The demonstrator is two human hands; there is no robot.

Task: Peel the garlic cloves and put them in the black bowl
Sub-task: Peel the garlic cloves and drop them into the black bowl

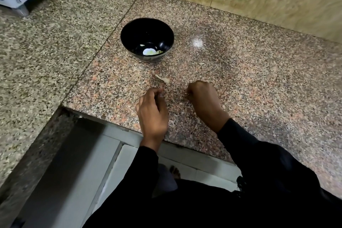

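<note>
**Peeling tip: keep the skins out of the bowl**

Both hands (152,111) (202,98) have fingers curled down on the counter (259,79); can't tell if they're pinching anything. Peeled garlic (149,51) sits in the bowl (129,29), a skin (163,79) lies nearby. I'd sweep skins aside.

A round black bowl (147,39) stands on the speckled granite tabletop (240,79), peeled garlic cloves (150,51) inside; a papery garlic skin scrap (163,79) lies between bowl and hands.
</note>
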